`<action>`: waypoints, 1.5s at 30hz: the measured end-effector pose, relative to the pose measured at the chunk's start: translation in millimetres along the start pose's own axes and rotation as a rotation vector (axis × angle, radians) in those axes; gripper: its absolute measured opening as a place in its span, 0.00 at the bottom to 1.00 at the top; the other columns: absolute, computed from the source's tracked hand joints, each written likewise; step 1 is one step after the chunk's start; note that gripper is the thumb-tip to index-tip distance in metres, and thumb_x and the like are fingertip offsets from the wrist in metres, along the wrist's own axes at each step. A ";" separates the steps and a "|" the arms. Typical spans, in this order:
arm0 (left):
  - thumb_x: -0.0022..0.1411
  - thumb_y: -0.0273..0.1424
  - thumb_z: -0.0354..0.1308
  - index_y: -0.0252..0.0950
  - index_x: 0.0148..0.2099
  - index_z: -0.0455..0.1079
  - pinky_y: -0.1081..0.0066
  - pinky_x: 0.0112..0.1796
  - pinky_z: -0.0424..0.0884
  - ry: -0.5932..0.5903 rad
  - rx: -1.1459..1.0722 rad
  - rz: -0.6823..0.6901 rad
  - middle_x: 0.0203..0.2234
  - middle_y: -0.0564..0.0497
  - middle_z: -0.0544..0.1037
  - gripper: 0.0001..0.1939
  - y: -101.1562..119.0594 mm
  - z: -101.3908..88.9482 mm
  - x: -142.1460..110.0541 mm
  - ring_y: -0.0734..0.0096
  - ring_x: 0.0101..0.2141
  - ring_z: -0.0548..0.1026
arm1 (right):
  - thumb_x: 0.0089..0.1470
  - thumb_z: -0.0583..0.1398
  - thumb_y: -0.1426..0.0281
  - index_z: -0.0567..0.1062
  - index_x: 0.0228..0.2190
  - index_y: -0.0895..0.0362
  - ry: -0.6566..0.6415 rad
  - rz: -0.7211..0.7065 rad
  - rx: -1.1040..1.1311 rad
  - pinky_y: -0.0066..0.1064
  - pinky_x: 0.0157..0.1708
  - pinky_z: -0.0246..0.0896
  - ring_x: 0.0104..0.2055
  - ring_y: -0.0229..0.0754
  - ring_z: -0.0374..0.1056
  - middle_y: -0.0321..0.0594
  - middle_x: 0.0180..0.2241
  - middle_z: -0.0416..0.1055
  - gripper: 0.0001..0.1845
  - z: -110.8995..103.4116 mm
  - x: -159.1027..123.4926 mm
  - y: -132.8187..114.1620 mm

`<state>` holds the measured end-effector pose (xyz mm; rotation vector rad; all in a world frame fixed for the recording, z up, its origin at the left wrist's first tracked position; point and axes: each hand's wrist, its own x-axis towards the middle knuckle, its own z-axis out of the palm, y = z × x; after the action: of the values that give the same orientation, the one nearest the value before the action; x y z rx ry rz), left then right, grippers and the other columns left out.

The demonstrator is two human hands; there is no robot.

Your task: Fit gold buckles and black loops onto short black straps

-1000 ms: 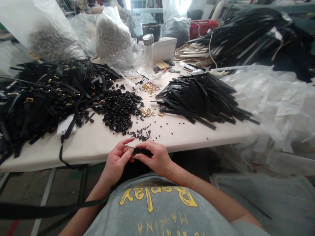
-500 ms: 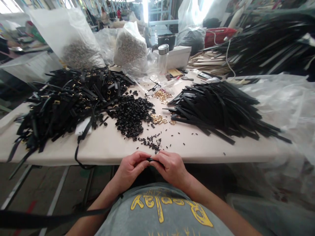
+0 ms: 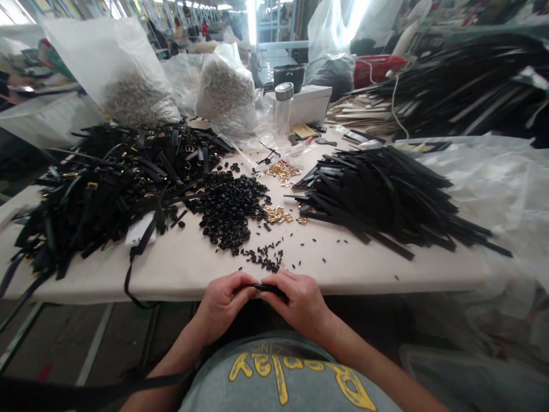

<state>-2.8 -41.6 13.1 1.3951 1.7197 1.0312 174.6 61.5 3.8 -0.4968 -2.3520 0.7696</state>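
At the table's front edge, a black strap point(image 3: 270, 288) runs between my two hands. My left hand point(image 3: 225, 300) pinches its left end between thumb and fingers. My right hand point(image 3: 300, 297) is closed around the strap's other part, which is mostly hidden by the fingers. Just beyond my fingertips lie small black tube-like bits point(image 3: 265, 257). Behind them is a heap of small black loops point(image 3: 231, 206). Gold buckles point(image 3: 278, 214) lie beside the loops, with another little group of gold buckles point(image 3: 283, 171) farther back.
Black straps with buckles point(image 3: 111, 183) are piled on the left of the pale table point(image 3: 343, 274). Plain black strips point(image 3: 381, 194) form a pile on the right. A glass bottle point(image 3: 283, 111), a white box point(image 3: 311, 103) and filled plastic bags point(image 3: 225, 86) stand at the back.
More of the black strap shows between and under my fingers, and my hands have shifted slightly. The whole view has tilted a little, so the table edge appears lower.
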 end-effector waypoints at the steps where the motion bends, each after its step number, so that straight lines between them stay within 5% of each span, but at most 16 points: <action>1: 0.64 0.32 0.56 0.38 0.38 0.76 0.73 0.35 0.69 -0.001 0.008 0.007 0.29 0.53 0.79 0.07 -0.7 0.7 0.9 0.70 0.31 0.75 | 0.63 0.58 0.66 0.76 0.35 0.57 -0.004 0.001 -0.009 0.27 0.29 0.59 0.28 0.38 0.70 0.38 0.28 0.74 0.09 0.1 0.7 0.2; 7: 0.62 0.33 0.59 0.40 0.36 0.77 0.72 0.34 0.69 -0.114 0.054 0.015 0.28 0.52 0.80 0.06 -1.5 -15.0 15.8 0.68 0.30 0.75 | 0.63 0.56 0.70 0.74 0.30 0.56 -0.045 0.002 -0.058 0.28 0.26 0.56 0.26 0.38 0.68 0.37 0.25 0.72 0.10 -2.4 0.9 6.0; 13: 0.56 0.36 0.63 0.40 0.36 0.76 0.67 0.36 0.67 0.414 0.386 -0.011 0.30 0.50 0.78 0.07 -26.2 -66.2 57.2 0.63 0.30 0.73 | 0.61 0.58 0.70 0.73 0.30 0.55 0.055 0.155 -0.068 0.28 0.29 0.59 0.27 0.38 0.69 0.37 0.26 0.73 0.07 -13.1 -2.3 27.2; 20: 0.56 0.34 0.61 0.40 0.32 0.75 0.64 0.38 0.65 0.345 0.656 0.022 0.30 0.47 0.77 0.05 -39.8 -79.0 82.6 0.58 0.34 0.73 | 0.60 0.60 0.70 0.74 0.31 0.55 0.062 0.209 -0.091 0.29 0.31 0.60 0.30 0.40 0.71 0.37 0.28 0.75 0.05 -4.5 -8.1 40.1; 22: 0.55 0.35 0.61 0.39 0.31 0.74 0.65 0.37 0.65 0.377 0.551 -0.001 0.28 0.48 0.77 0.05 -34.5 -77.4 82.3 0.60 0.32 0.73 | 0.59 0.60 0.70 0.74 0.31 0.55 0.070 0.214 -0.074 0.29 0.31 0.60 0.29 0.40 0.71 0.37 0.28 0.75 0.05 -4.2 -8.4 40.4; 25: 0.52 0.38 0.65 0.37 0.33 0.73 0.69 0.32 0.67 0.401 0.080 -0.095 0.24 0.51 0.75 0.10 -21.3 -68.1 77.6 0.66 0.27 0.73 | 0.59 0.60 0.70 0.74 0.30 0.55 0.129 0.218 -0.022 0.28 0.31 0.61 0.29 0.39 0.70 0.37 0.27 0.75 0.05 -7.8 -6.5 37.6; 28: 0.45 0.37 0.71 0.36 0.33 0.69 0.75 0.27 0.66 0.337 -0.500 -0.225 0.24 0.53 0.76 0.17 -6.4 -47.2 67.8 0.72 0.25 0.74 | 0.60 0.60 0.69 0.74 0.31 0.55 0.219 0.193 0.036 0.28 0.31 0.61 0.28 0.38 0.70 0.36 0.27 0.74 0.05 -14.1 -1.1 27.8; 31: 0.42 0.34 0.74 0.35 0.30 0.66 0.80 0.25 0.67 0.227 -0.796 -0.332 0.26 0.53 0.77 0.20 5.1 -22.6 55.6 0.77 0.24 0.74 | 0.61 0.59 0.68 0.74 0.32 0.56 0.268 0.111 0.073 0.27 0.30 0.61 0.27 0.37 0.68 0.36 0.26 0.73 0.06 -19.5 7.6 13.9; 36: 0.44 0.38 0.75 0.34 0.31 0.69 0.82 0.23 0.68 0.143 -0.913 -0.387 0.26 0.52 0.77 0.20 16.6 1.7 42.6 0.78 0.24 0.73 | 0.64 0.55 0.66 0.73 0.32 0.55 0.254 0.008 0.027 0.27 0.30 0.60 0.27 0.36 0.67 0.37 0.26 0.72 0.10 -20.3 20.7 0.6; 45: 0.41 0.36 0.77 0.33 0.29 0.70 0.83 0.25 0.70 0.125 -0.956 -0.399 0.23 0.54 0.76 0.20 25.6 13.8 36.7 0.78 0.25 0.74 | 0.67 0.53 0.64 0.73 0.30 0.56 0.222 -0.048 -0.151 0.27 0.27 0.54 0.26 0.36 0.65 0.36 0.25 0.71 0.16 -22.2 14.6 0.0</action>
<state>13.6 -0.6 28.7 0.3717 1.2047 1.4332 178.2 77.8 24.4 -0.5577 -2.2147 0.4905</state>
